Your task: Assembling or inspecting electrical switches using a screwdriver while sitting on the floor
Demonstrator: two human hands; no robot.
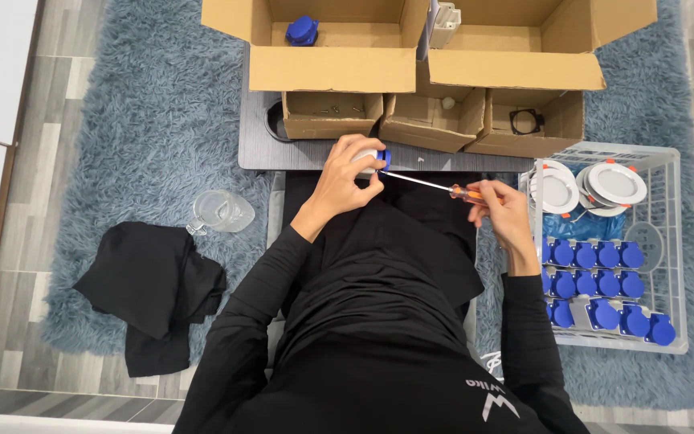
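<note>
A shaggy grey-blue rug (154, 120) is spread over the grey plank floor, and a low dark worktop (263, 149) is set on it ahead of the seated person. Two large open cardboard boxes (331, 68) are stood at the far edge of the worktop; a blue cap-shaped part (302, 30) is seen inside the left one. Three smaller open cartons (332, 116) are lined up just in front of them. To the right, a white wire basket (672, 241) is placed on the rug, filled with round white light fittings (616, 183) at the back and rows of blue socket parts (596, 255) nearer the person. On the left, a crumpled black cloth (150, 281) is laid on the rug, with a clear glass jug (222, 211) on its side just beside it.

A small white and blue socket part (373, 158) is held above the near edge of the worktop, pinched in the curled fingers of the left hand (345, 183). An orange-handled screwdriver (431, 186) is gripped by the closed right hand (501, 210), its thin shaft lying nearly level and its tip touching the held part.
</note>
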